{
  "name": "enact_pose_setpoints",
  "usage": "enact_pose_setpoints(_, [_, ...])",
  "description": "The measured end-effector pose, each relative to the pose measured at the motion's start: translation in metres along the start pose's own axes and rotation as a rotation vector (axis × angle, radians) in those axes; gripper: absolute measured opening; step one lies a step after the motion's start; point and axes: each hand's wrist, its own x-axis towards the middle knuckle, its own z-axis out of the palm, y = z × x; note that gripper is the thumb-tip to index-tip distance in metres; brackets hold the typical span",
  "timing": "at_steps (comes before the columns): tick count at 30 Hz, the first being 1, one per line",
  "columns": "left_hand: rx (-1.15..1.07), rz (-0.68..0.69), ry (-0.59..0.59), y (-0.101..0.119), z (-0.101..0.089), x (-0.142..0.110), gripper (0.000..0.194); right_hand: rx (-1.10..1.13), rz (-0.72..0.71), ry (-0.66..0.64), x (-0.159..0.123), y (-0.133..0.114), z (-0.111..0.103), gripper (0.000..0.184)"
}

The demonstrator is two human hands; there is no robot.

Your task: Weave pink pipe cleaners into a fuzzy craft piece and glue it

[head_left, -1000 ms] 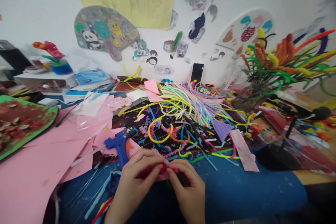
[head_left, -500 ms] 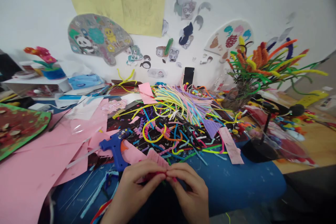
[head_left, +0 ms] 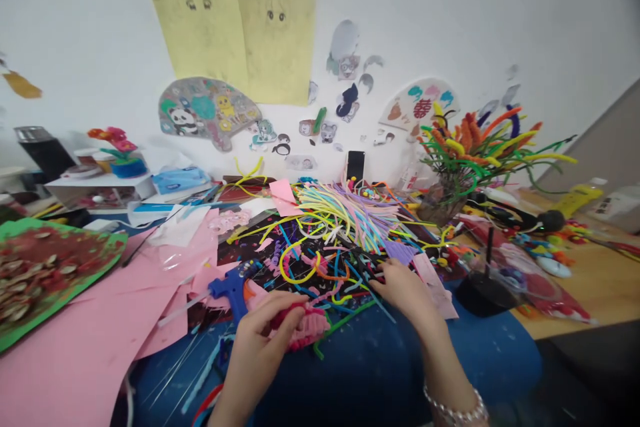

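Note:
My left hand (head_left: pixel 263 340) is closed around a fuzzy pink and red pipe-cleaner piece (head_left: pixel 305 327) near the front of the blue table mat (head_left: pixel 380 373). My right hand (head_left: pixel 403 287) stretches forward and to the right, its fingers apart over the heap of loose coloured pipe cleaners (head_left: pixel 330 260), touching dark strands there. Nothing shows in its grasp. A blue glue gun (head_left: pixel 231 288) lies just left of my left hand, on pink paper.
Pink paper sheets (head_left: pixel 85 340) cover the left side. A green board with red filling (head_left: pixel 45 267) sits far left. A vase of pipe-cleaner flowers (head_left: pixel 470 147) stands back right, a black stand base (head_left: pixel 477 293) near my right hand. A phone (head_left: pixel 355 165) leans against the wall.
My right hand has let go of the pink piece and reached forward to the right into the pipe-cleaner heap. The left hand keeps the piece. The view has tilted upward.

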Motion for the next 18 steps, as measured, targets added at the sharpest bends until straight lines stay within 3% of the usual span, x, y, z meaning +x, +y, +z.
enact_pose_setpoints(4, [-0.101,-0.055,0.003,0.003,0.004,0.014,0.019,-0.004,0.014,-0.054,0.012,0.001,-0.005,0.03])
enact_pose_setpoints(9, [-0.371,-0.245,0.097,0.007,0.016,0.037,0.02,0.138,-0.002,-0.123,0.019,0.012,-0.018,0.019])
enact_pose_setpoints(14, [-0.459,-0.236,0.233,0.01,0.03,0.065,0.023,0.417,-0.084,-0.155,0.012,0.026,-0.03,0.025])
enact_pose_setpoints(18, [-0.515,-0.222,0.29,0.005,0.04,0.084,0.026,0.648,-0.178,-0.177,0.003,0.025,-0.027,0.03])
